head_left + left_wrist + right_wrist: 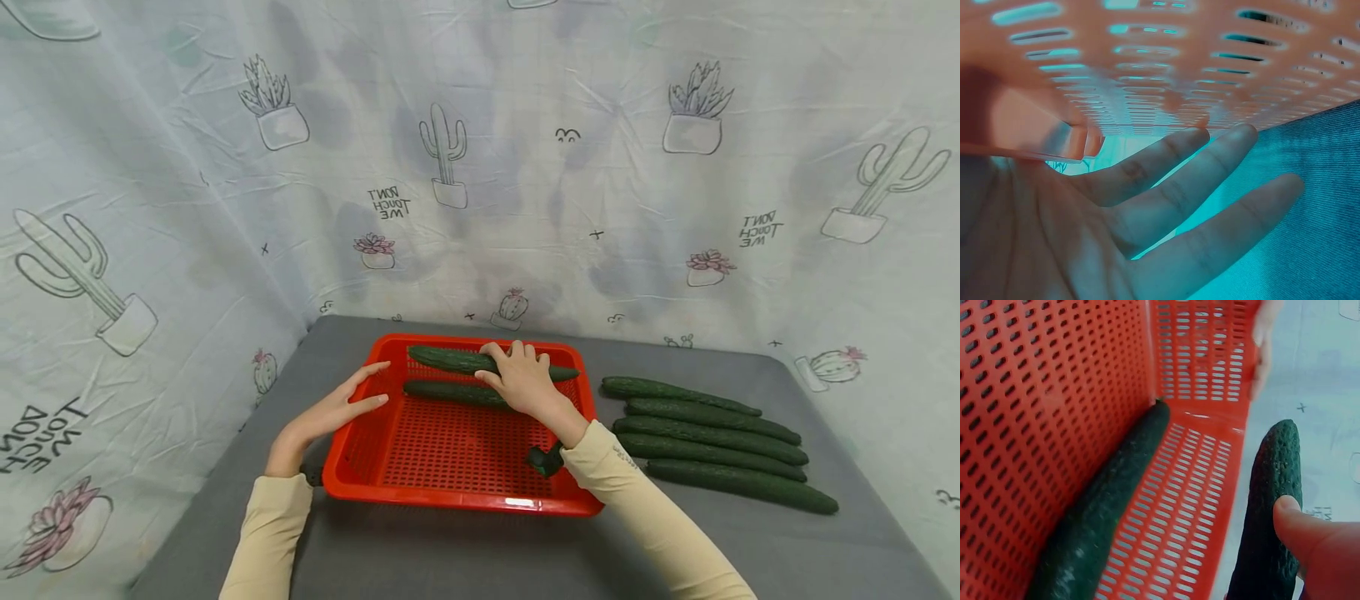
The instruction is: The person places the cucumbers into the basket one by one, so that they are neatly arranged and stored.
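My right hand (521, 379) grips a long dark green cucumber (442, 358) near the far side of the red basket (480, 504). In the right wrist view the thumb presses along this bumpy cucumber (1272, 481), which shows beyond the basket's wall. A second cucumber (450, 392) lies in the basket, its right part hidden under my right hand. At the basket's left rim is my left hand (330, 414), thumb and fingers spread. The left wrist view shows the fingers (1172, 187) of that hand extended beside the slotted basket wall (1166, 81).
Several cucumbers (705, 433) lie side by side on the grey table (420, 558), right of the basket. Behind and at both sides hangs a pale curtain (525, 208) printed with cacti. A dark wrist strap (547, 460) shows at the right sleeve.
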`<state>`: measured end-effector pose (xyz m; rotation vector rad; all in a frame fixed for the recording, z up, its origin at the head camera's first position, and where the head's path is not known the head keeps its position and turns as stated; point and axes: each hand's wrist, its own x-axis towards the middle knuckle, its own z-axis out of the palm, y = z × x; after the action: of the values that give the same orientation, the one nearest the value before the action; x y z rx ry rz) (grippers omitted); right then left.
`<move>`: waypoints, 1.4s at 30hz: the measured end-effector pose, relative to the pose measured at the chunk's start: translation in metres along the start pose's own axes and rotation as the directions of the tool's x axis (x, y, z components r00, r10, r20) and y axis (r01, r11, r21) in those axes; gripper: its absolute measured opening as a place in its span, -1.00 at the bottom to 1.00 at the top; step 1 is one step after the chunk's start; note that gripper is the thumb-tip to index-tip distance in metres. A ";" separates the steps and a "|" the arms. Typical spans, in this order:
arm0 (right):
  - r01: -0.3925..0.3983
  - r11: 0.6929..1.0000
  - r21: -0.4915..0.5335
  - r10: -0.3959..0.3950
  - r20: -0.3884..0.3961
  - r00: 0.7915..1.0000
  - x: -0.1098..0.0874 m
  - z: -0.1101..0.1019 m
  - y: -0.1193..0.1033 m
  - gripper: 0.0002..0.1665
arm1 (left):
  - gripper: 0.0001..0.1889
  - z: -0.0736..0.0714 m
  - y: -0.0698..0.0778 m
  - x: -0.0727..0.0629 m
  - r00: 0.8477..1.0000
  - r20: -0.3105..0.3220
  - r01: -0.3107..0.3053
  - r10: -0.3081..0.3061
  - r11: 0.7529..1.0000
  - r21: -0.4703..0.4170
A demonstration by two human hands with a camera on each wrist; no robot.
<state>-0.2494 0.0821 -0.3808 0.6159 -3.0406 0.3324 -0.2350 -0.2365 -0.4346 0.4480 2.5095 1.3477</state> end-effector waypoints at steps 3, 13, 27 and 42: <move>-0.023 1.000 -0.002 0.023 0.010 1.000 0.004 0.008 -0.001 -0.44 | -0.33 0.002 0.000 0.002 1.000 0.008 -0.001 0.001 1.000 -0.002; -0.038 0.998 -0.057 0.043 0.094 0.995 0.013 0.026 -0.008 -0.44 | -0.33 -0.001 0.000 0.003 1.000 0.002 -0.012 0.012 1.000 0.001; -0.048 0.973 -0.224 0.083 0.150 0.985 0.014 0.056 -0.020 -0.48 | -0.34 -0.002 0.000 0.003 0.999 0.004 -0.038 0.038 0.999 0.011; 0.025 0.955 -0.295 0.014 0.127 0.992 0.013 0.069 -0.023 -0.52 | -0.37 -0.001 -0.002 0.002 0.999 0.005 -0.053 0.053 0.999 0.006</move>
<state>-0.2512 0.0417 -0.4429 0.6457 -3.1151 -0.1704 -0.2372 -0.2374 -0.4363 0.5223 2.5157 1.3561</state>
